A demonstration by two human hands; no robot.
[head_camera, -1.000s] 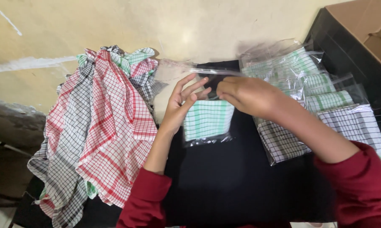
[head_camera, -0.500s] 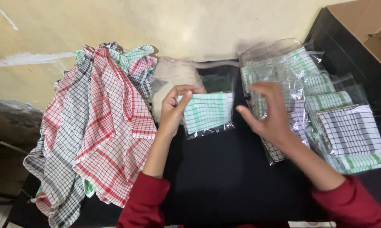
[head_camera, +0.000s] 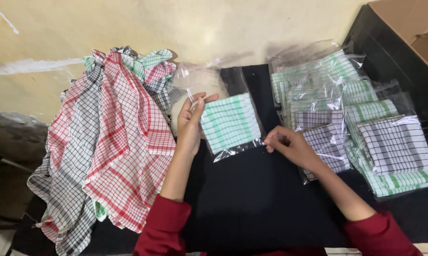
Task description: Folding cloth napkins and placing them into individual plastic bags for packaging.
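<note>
bagged cloth (head_camera: 230, 123) — between both hands

Dark red long sleeves, both pushed up; bare forearms, no rings.

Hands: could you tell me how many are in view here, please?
2: the left hand grips the bagged green checked cloth; the right hand rests by the bagged cloth pile.

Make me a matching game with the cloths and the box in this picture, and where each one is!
Things:
1. Green-striped folded cloth in clear plastic bag
2. Loose pile of red and grey checked cloths
3. Stack of bagged folded cloths
4. Brown cardboard box

Places:
A. top right corner
B. far left
C. in the left hand
D. beyond the right hand

Pairs: 1-C, 2-B, 3-D, 4-A
</note>
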